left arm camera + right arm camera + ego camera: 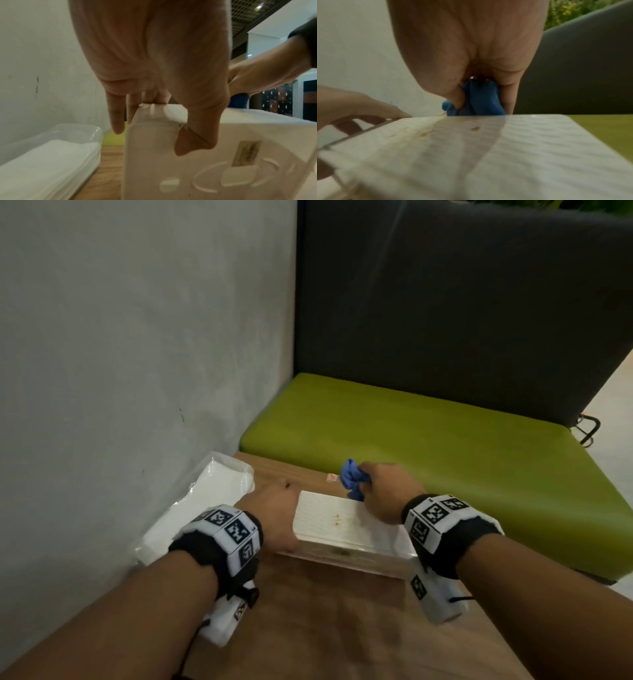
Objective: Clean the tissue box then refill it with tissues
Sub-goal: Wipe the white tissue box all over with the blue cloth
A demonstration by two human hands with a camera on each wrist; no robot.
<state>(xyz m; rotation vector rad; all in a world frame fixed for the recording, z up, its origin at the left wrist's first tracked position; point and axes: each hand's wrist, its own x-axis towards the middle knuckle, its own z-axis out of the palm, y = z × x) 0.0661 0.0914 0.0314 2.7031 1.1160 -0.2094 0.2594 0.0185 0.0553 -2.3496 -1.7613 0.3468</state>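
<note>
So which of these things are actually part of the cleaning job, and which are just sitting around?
Part of the job:
- white tissue box, gripped at its end by the left hand
- blue cloth, bunched in the right hand
- bagged pack of tissues by the wall

Just there:
- green bench seat
- small pale scrap on the wooden table

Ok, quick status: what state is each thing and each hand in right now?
tissue box: on the wooden table, closed side up, brown spots still on it.
blue cloth: bunched up at the box's far edge.
left hand: holds the box's left end, thumb on the near side.
right hand: fist round the cloth.
tissue pack: in clear plastic wrap, lying by the wall.
</note>
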